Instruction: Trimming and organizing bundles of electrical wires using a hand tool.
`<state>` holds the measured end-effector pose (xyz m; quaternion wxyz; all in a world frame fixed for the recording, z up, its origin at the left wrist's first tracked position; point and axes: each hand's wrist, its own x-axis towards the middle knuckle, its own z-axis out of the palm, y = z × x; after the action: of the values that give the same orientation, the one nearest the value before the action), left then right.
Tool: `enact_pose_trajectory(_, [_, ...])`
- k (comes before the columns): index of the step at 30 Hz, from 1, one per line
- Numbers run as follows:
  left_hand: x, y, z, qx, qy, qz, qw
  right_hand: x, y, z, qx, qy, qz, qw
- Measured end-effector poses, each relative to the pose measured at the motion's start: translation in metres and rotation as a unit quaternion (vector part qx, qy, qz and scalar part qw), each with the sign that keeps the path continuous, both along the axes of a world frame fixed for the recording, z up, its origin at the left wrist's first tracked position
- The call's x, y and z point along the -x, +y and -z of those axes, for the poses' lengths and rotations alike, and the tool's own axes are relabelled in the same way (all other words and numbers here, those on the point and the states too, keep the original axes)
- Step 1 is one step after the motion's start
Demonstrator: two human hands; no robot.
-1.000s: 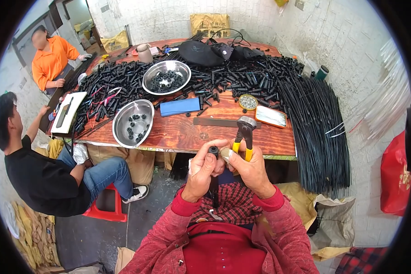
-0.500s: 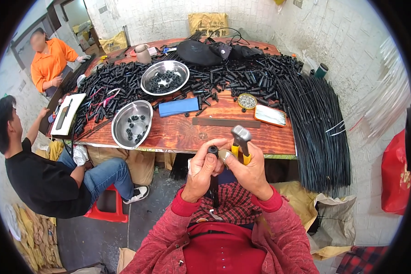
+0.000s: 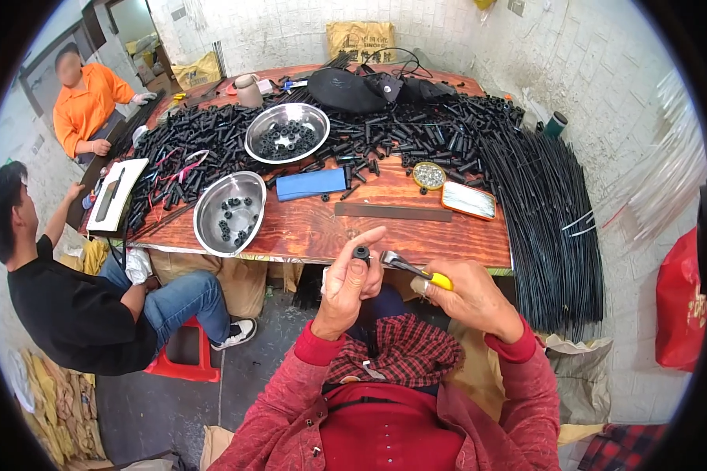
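My left hand (image 3: 340,297) is closed around a black tube (image 3: 360,253), whose round, hollow-looking end points up between thumb and fingers. Its forefinger sticks out past the tube toward the table. Gripped in my right hand (image 3: 479,294) is a small hammer (image 3: 416,271) with a metal head and a black and yellow handle. The hammer lies nearly level, its head just right of the tube and close to my left fingers. Both hands are in front of the table's near edge, above my lap. My left fingers hide the tube's lower part.
On the red-brown table (image 3: 322,235) lie a metal bar (image 3: 393,212), a blue case (image 3: 310,184), two steel bowls (image 3: 204,228) of black rings, a tin of small pieces (image 3: 429,175), heaped black tubes and long black rods (image 3: 542,228). Two people (image 3: 71,314) are at the left.
My right hand has moved right, away from the tube. The hammer has swung from upright to nearly level, its head now beside the tube. My left forefinger has stretched out.
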<state>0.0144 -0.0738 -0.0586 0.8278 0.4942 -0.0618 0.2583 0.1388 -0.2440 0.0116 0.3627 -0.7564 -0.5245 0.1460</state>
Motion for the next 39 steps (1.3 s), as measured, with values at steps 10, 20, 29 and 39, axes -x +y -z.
enact_pose_trajectory(10, [-0.002,-0.024,0.008,-0.04,0.019,-0.033,0.998,0.006,0.004,-0.04,0.026,-0.043,0.024,0.998])
enact_pose_trajectory(20, [0.001,-0.006,0.003,-0.036,0.004,-0.006,0.999,-0.007,-0.014,-0.034,0.129,-0.133,-0.02,0.982])
enact_pose_trajectory(29, [0.001,-0.009,0.002,-0.065,0.019,-0.018,0.998,-0.02,-0.003,-0.036,0.16,-0.04,-0.102,0.981])
enact_pose_trajectory(39, [0.002,-0.007,0.002,-0.068,0.011,0.0,0.998,-0.031,0.009,-0.055,0.269,0.15,-0.153,0.939])
